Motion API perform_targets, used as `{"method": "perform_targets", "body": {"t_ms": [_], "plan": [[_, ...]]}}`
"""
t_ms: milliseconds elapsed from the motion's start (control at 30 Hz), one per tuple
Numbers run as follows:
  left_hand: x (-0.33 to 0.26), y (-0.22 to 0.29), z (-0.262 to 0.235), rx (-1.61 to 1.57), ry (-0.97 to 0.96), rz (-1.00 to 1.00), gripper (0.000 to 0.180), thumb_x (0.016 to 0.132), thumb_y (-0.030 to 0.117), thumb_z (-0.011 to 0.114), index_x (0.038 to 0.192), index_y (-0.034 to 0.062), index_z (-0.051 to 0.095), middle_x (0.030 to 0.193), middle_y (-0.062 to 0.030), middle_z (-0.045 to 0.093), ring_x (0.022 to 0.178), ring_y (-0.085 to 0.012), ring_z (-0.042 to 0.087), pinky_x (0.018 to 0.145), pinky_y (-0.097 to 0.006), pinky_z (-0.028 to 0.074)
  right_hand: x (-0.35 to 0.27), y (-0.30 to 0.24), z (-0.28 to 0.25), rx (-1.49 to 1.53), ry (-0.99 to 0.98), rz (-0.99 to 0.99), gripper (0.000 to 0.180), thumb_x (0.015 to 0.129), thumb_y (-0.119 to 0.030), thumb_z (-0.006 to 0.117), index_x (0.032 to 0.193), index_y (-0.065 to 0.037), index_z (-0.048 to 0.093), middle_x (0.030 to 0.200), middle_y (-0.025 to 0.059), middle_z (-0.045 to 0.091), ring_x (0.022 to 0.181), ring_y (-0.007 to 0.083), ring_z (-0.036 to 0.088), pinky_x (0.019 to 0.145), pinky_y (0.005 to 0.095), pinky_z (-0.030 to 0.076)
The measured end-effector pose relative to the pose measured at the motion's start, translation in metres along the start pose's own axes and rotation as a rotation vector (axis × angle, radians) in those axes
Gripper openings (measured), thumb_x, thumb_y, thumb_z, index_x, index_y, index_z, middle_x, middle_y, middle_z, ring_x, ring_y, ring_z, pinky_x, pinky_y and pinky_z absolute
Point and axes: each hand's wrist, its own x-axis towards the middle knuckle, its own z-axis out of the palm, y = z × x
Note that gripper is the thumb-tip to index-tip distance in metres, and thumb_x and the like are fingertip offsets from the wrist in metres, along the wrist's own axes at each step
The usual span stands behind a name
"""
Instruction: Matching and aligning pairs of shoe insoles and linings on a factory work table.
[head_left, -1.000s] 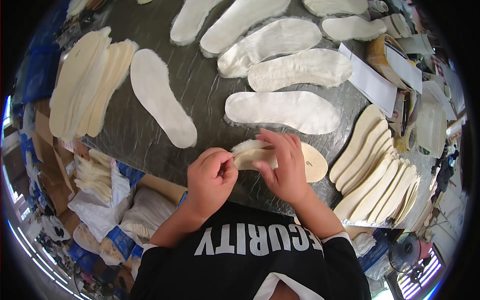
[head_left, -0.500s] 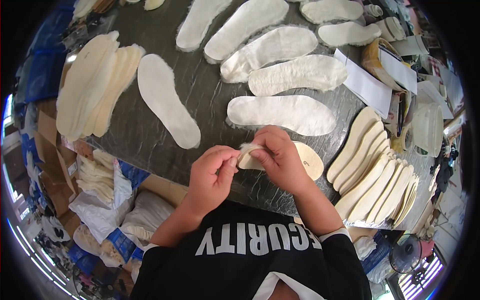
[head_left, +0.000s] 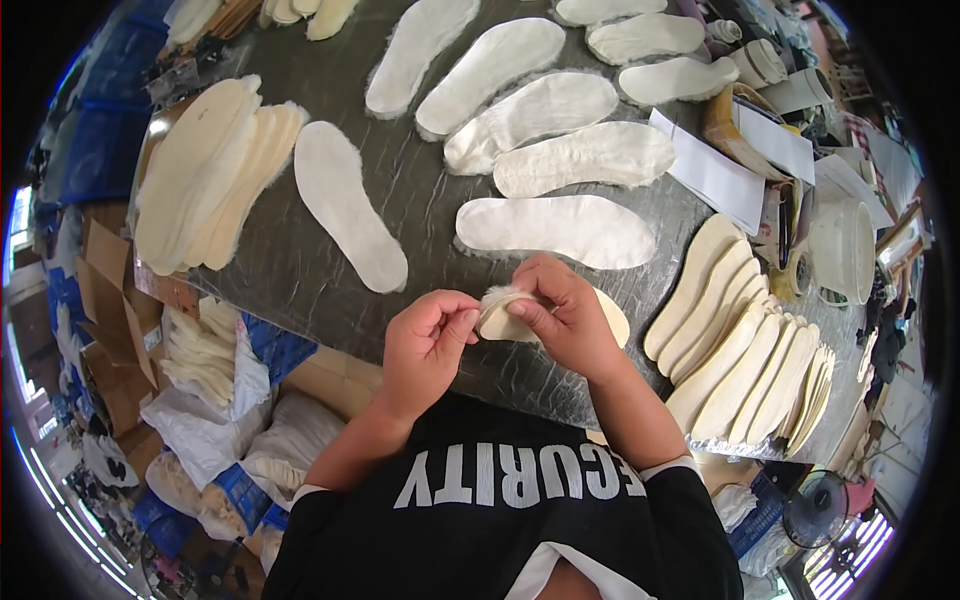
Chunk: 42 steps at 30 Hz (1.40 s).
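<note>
At the near edge of the dark counter (head_left: 300,270) I see both hands on one tan insole (head_left: 610,318): my left hand (head_left: 425,345) pinches its fleecy heel end, my right hand (head_left: 565,315) keeps a closed grip over its middle. White fleece insoles (head_left: 555,225) lie just beyond, a fanned stack of tan insoles (head_left: 750,350) to the right.

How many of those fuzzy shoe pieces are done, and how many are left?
Done, it seems: about eight fuzzy white insoles spread on the grey table. In hand: the left hand and right hand pinch one tan insole. Likely left: a fanned row of bare tan insoles.
</note>
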Motion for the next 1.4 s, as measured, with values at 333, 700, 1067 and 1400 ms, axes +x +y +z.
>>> {"method": "perform_targets", "body": {"t_ms": [333, 700, 1067, 1400], "plan": [[0.001, 0.005, 0.001, -0.16, -0.215, -0.197, 0.006, 0.093, 0.003, 0.057, 0.094, -0.002, 0.059, 0.081, -0.0034, 0.062, 0.072, -0.0082, 0.059, 0.066, -0.022, 0.049, -0.013, -0.004, 0.006, 0.036, 0.133, 0.063, 0.021, 0.086, -0.018, 0.07, 0.095, -0.004, 0.058, 0.094, 0.0076, 0.055, 0.084, 0.018, 0.054, 0.076, 0.0286, 0.044], [-0.003, 0.014, 0.024, -0.351, -0.204, -0.329, 0.008, 0.094, 0.005, 0.056, 0.091, -0.0006, 0.061, 0.079, -0.0031, 0.064, 0.071, -0.0083, 0.06, 0.066, -0.022, 0.049, -0.045, -0.042, 0.001, -0.352, 0.18, -0.109, 0.028, 0.07, -0.01, 0.079, 0.078, -0.002, 0.054, 0.078, 0.0108, 0.054, 0.07, 0.0275, 0.057, 0.061, 0.035, 0.047], [-0.009, 0.028, 0.044, -0.047, -0.193, -0.107, 0.007, 0.094, 0.001, 0.054, 0.09, -0.0034, 0.058, 0.08, -0.0052, 0.063, 0.071, -0.01, 0.064, 0.064, -0.024, 0.052, -0.064, -0.04, 0.006, -0.315, 0.366, -0.114, 0.014, 0.076, 0.0, 0.068, 0.078, 0.0, 0.054, 0.076, 0.0126, 0.056, 0.069, 0.0298, 0.058, 0.061, 0.0368, 0.047], [-0.009, 0.028, 0.046, -0.025, -0.134, -0.077, 0.009, 0.095, 0.004, 0.055, 0.092, -0.0032, 0.061, 0.081, -0.0054, 0.066, 0.072, -0.0101, 0.063, 0.068, -0.023, 0.052, -0.063, -0.037, 0.014, -0.319, 0.39, -0.2, 0.016, 0.074, 0.003, 0.069, 0.079, 0.0, 0.054, 0.079, 0.0133, 0.057, 0.072, 0.0331, 0.057, 0.063, 0.0395, 0.048]]}}
